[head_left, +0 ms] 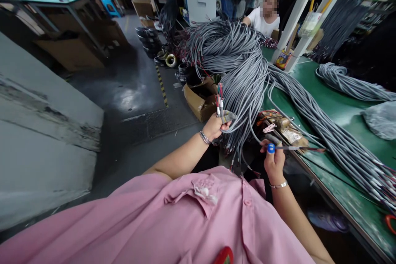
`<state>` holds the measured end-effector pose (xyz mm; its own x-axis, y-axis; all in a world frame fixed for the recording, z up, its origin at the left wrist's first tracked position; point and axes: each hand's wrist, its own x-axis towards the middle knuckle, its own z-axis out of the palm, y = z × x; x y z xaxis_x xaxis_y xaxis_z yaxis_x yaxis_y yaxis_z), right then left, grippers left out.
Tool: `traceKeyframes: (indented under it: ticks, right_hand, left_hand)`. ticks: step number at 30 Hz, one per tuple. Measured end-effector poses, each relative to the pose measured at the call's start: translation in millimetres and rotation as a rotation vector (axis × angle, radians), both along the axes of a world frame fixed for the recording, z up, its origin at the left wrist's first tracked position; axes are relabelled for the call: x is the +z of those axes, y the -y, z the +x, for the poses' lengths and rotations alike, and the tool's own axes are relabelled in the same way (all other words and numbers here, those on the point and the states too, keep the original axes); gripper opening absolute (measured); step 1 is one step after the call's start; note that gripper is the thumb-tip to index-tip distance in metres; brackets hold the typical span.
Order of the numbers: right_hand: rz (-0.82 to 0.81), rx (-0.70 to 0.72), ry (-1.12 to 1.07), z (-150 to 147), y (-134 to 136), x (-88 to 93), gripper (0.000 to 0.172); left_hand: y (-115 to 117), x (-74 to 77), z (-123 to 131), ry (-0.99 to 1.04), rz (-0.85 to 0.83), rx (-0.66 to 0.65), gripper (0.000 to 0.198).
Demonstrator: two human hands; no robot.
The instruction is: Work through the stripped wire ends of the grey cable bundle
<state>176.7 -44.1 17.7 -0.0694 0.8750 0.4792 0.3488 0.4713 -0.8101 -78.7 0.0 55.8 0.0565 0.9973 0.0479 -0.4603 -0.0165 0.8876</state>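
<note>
My left hand (216, 126) is closed round grey cables, whose ends with white sleeves and coloured wires (219, 99) stick up above the fist. Some grey cloth-like covering shows on its fingers. In my right hand (274, 159) a single grey cable (291, 147) is pinched, its stripped end with thin dark and red wires pointing right. A blue band (271, 148) sits on the right thumb. Between and beyond both hands hangs a big heap of grey cables (244, 86), spilling down towards my lap.
On the right, a green table (300, 84) carries a long cable bundle (324, 119), a coiled bundle (346, 80) and a plastic bag (382, 119). A cardboard box (198, 101) stands on the floor. A person (264, 18) in white is behind the heap. White posts (298, 16) rise from the table.
</note>
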Motion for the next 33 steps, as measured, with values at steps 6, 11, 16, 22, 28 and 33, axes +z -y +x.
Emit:
traceKeyframes:
  ticks: [6, 11, 16, 22, 28, 33]
  right_hand:
    - [-0.122, 0.245, 0.319, -20, -1, -23.3, 0.028]
    - [-0.166, 0.248, 0.342, -31, -8, -30.3, 0.029]
    - [-0.202, 0.221, 0.368, -31, -10, -30.8, 0.024]
    - [-0.187, 0.292, 0.391, -35, -7, -37.6, 0.02]
    - [-0.353, 0.325, -0.16, -23, -4, -33.1, 0.025]
    - [-0.445, 0.188, -0.443, -21, -15, -11.3, 0.031]
  left_hand:
    - [10, 3.4, 31, -0.082, 0.049, -0.054, 0.037]
    - [18, -1.3, 60, -0.216, 0.106, -0.144, 0.04]
    - [15, -10.5, 70, -0.328, 0.098, -0.121, 0.035]
    - [14, -15.3, 76, -0.381, 0.073, -0.077, 0.03]
    - [11, -26.1, 63, -0.431, 0.041, -0.13, 0.028]
    - [6, -31.3, 62, -0.472, 0.06, -0.22, 0.027]
